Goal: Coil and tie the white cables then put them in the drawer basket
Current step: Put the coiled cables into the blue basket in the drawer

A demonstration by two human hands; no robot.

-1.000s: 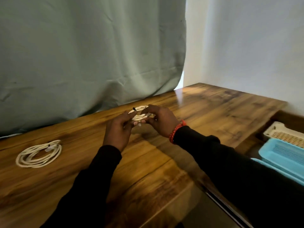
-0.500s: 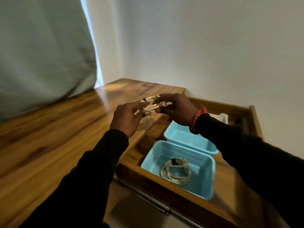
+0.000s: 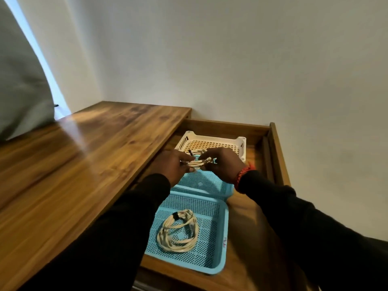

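Both hands hold one coiled white cable [image 3: 198,160] in the air above the open drawer [image 3: 279,160], over the gap between the cream basket [image 3: 189,139] at the far end and the middle blue basket [image 3: 206,184]. The left hand [image 3: 171,165] pinches the left side of the coil with curled fingers, and the right hand [image 3: 223,163] grips its right side, fingers wrapped over the strands. A small black tie [image 3: 190,152] sticks up from the far edge of the held coil. A red beaded bracelet [image 3: 242,176] sits on the right wrist, and both arms are in black sleeves.

In the near blue basket [image 3: 218,267] a second coiled cable [image 3: 178,232] lies flat on the mesh floor, bound by a black band at its far left side. The three baskets stand in a row from near to far inside the drawer, the two blue ones touching. The wooden worktop [image 3: 84,164] runs along the left of the drawer, with a grey curtain [image 3: 19,91] hanging at its far left corner and a plain pale wall behind
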